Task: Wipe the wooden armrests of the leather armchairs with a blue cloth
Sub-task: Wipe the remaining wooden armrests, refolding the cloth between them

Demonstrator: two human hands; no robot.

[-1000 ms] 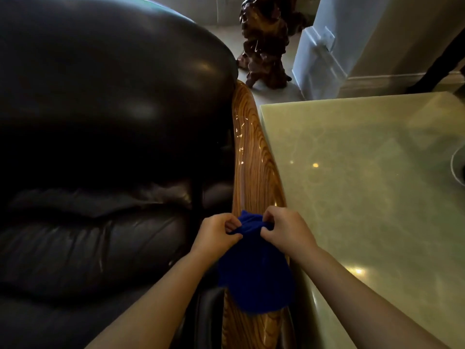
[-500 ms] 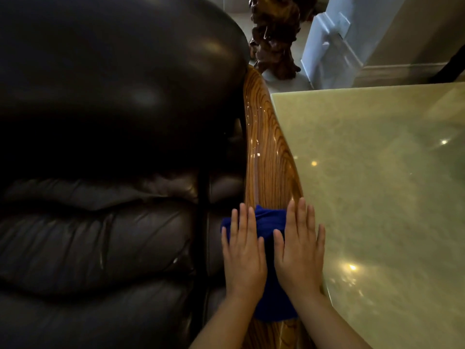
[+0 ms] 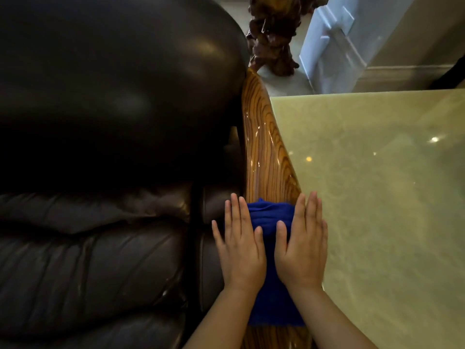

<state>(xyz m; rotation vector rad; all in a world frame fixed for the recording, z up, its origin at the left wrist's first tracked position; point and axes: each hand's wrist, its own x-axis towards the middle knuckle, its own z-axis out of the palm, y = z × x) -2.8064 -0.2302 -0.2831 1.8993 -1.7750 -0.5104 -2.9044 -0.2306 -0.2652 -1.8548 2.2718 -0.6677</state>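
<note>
A glossy striped wooden armrest (image 3: pixel 266 152) runs up the middle of the view, along the right side of a dark leather armchair (image 3: pixel 105 137). A blue cloth (image 3: pixel 270 217) lies spread across the near part of the armrest. My left hand (image 3: pixel 241 245) presses flat on the cloth's left edge, fingers straight, partly over the leather. On the cloth's right edge my right hand (image 3: pixel 303 248) lies flat too, reaching the rim of the table. Much of the cloth is hidden under both palms.
A pale green stone table (image 3: pixel 377 197) stands tight against the armrest on the right. A dark carved wooden root sculpture (image 3: pixel 274 39) stands on the floor beyond the armrest. A white cabinet or door (image 3: pixel 334 44) is at the back right.
A second ago both hands pinched the bunched cloth's top edge. They then flattened it on the armrest, and have since spread slightly apart toward its two sides.
</note>
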